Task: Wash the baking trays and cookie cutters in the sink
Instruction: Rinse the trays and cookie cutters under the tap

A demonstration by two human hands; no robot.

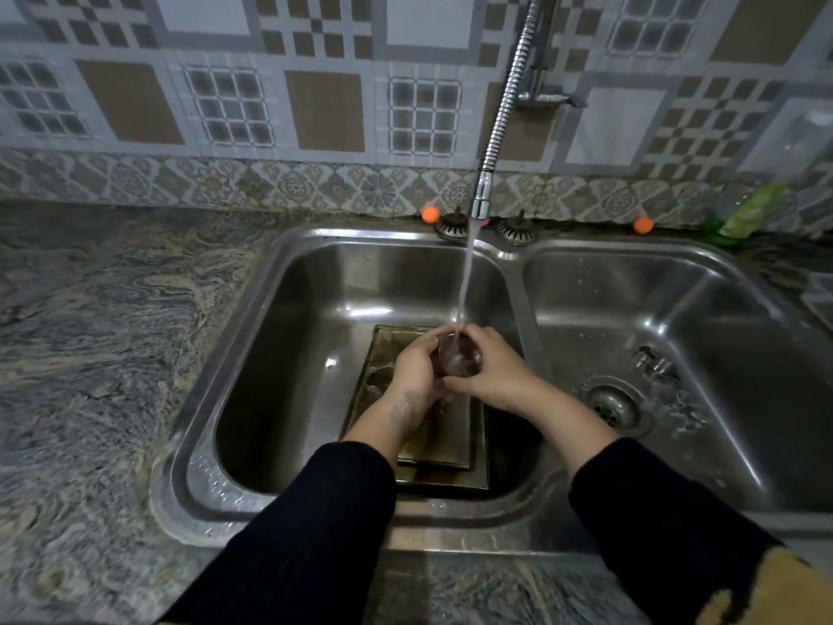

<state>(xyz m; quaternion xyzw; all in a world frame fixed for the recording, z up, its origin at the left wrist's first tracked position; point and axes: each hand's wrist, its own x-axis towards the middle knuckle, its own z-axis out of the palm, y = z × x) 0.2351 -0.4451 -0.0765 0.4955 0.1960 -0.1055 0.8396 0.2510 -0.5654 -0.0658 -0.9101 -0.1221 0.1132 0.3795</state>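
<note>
Nearest you, both black sleeves (315,512) reach over the front rim of the sink (288,521) into its left basin. Your left hand (417,369) and right hand (493,374) meet above the baking trays (450,448), fingers curled round a small, dark, roundish cookie cutter (457,356) held between them, right under the stream of water (464,286) (its exact shape is lost in the blur and splash).

The trays lie flat on the basin floor beneath your wrists, stacked one on another; I count two edges at the near side, and there may be more under them. Only one cutter shows, the one you are gripping.

What could go wrong: the cutter is wet and small, so a loosened pinch would likely drop it onto the trays. The stream lands on your hands, so tilting the cutter could throw spray over the front rim onto your sleeves. The trays look greasy and brown, and probably need scrubbing, not just rinsing.

Further back: one flexible tap (500,124), two basins, one open drain (613,406) in the right basin, two strainer plugs (450,225) on the back ledge, two orange balls (430,214) against the tiled wall.
</note>
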